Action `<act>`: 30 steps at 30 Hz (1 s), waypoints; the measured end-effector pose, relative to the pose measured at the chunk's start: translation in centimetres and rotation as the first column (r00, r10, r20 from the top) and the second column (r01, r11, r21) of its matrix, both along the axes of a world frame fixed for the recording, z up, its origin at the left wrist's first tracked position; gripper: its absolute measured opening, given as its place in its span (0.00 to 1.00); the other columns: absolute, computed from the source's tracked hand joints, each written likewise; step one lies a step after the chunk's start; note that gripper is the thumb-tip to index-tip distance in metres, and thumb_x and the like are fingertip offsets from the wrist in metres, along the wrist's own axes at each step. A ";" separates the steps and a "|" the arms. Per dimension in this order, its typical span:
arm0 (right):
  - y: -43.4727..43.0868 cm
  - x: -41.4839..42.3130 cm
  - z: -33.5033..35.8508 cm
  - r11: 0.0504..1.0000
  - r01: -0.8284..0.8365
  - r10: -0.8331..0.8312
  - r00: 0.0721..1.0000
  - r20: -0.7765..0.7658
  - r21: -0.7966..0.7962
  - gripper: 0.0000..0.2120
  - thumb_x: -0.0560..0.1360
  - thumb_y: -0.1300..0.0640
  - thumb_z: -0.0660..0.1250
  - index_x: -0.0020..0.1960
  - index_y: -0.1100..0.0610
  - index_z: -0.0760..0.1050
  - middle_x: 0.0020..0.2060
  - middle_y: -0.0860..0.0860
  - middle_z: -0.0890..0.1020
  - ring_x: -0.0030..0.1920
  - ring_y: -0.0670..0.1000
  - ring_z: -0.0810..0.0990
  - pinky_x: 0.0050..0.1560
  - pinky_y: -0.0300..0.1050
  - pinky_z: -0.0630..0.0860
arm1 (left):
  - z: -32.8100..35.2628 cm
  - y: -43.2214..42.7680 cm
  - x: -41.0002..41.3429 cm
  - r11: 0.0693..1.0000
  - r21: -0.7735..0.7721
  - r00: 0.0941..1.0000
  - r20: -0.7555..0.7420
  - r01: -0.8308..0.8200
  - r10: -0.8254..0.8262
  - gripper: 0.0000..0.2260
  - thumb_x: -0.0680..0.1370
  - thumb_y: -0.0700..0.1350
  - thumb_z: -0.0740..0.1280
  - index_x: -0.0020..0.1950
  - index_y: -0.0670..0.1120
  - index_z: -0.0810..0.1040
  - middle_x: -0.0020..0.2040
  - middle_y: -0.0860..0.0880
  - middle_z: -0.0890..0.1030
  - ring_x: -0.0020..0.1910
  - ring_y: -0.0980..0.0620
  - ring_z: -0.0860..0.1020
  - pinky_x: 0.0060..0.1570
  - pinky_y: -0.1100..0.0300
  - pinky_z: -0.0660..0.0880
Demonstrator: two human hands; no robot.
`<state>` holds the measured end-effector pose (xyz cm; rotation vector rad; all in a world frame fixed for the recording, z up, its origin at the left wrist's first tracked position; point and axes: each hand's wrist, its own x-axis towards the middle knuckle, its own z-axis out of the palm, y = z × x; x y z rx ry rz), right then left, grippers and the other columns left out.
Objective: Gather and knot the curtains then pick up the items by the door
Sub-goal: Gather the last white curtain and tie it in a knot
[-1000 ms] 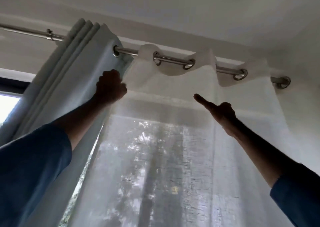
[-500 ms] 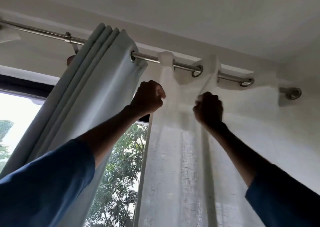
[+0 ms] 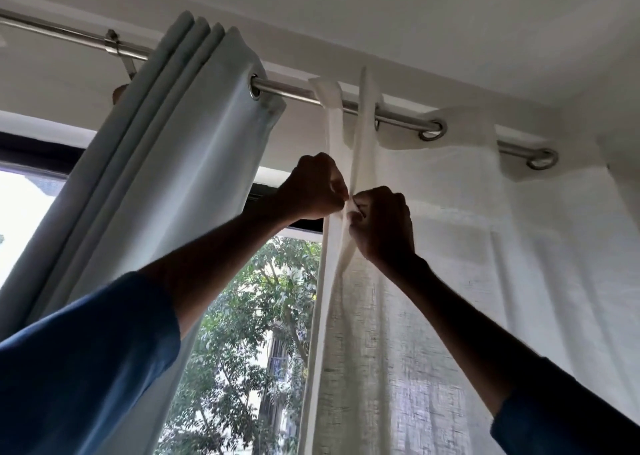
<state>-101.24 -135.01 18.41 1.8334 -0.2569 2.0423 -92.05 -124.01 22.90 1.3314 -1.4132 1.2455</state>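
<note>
**Gathering under way, no knot yet**

The left grip [image 3: 313, 186] is a closed fist, its fingers curled onto the leading edge of the sheer curtain [image 3: 450, 281]. The right grip [image 3: 382, 224] is closed too, pinching the next fold of the same cloth. The two fists meet knuckle to knuckle, with a narrow band of white fabric pressed between them, high up and just below the rod [image 3: 298, 91].

Above the fists, the first two folds of the sheer curtain rise to the rod as tight strips that cross one another. To the right, the cloth hangs spread out. Two metal eyelets [image 3: 431, 131] sit well apart on the rod, with a slack swag between them, so most of this panel is not bunched. Below the fists, the fabric falls in a loose column that runs out of the bottom of the view.

To the left, the thick grey-blue curtain [image 3: 166, 177] is stacked in close pleats against the bracket [image 3: 116, 47]. It looks fully gathered, though whether it is tied lower down cannot be told from here. Between the two curtains the window [image 3: 249, 333] is bare, showing trees outside.

As a judgement, the task is in its early part. One curtain is drawn together and the sheer one is only begun. What remains is pulling in the rest of its folds and then knotting. No knot shows anywhere in view. The door and the items beside it are out of sight, so that half of the job appears untouched.
</note>
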 end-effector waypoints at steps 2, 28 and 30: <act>-0.5 -0.5 -0.7 1.000 0.018 -0.018 1.000 -0.007 0.005 0.21 0.72 0.66 0.67 0.28 0.57 0.58 0.24 0.48 0.66 0.25 0.47 0.62 0.29 0.42 0.64 | -0.2 -0.2 -0.5 1.000 0.022 0.999 -0.041 -0.001 0.001 0.08 0.75 0.39 0.67 0.45 0.38 0.86 0.43 0.43 0.86 0.44 0.50 0.84 0.46 0.57 0.82; -11.6 -12.0 -0.6 0.782 -0.144 -0.031 0.963 0.268 0.606 0.52 0.63 0.27 0.73 0.67 0.67 0.66 0.60 0.63 0.76 0.60 0.62 0.77 0.56 0.56 0.77 | -3.2 -3.8 0.5 0.968 -0.242 0.992 0.119 0.066 -0.038 0.16 0.78 0.40 0.69 0.63 0.43 0.67 0.46 0.39 0.82 0.44 0.38 0.83 0.42 0.47 0.81; -12.2 -12.0 -0.8 0.752 -0.145 0.007 0.977 0.212 0.643 0.42 0.64 0.32 0.76 0.59 0.65 0.71 0.52 0.59 0.79 0.53 0.59 0.79 0.51 0.51 0.76 | -3.6 -3.6 0.4 0.960 -0.263 0.986 0.156 0.098 -0.058 0.21 0.78 0.39 0.69 0.66 0.44 0.64 0.40 0.43 0.81 0.38 0.41 0.82 0.38 0.48 0.81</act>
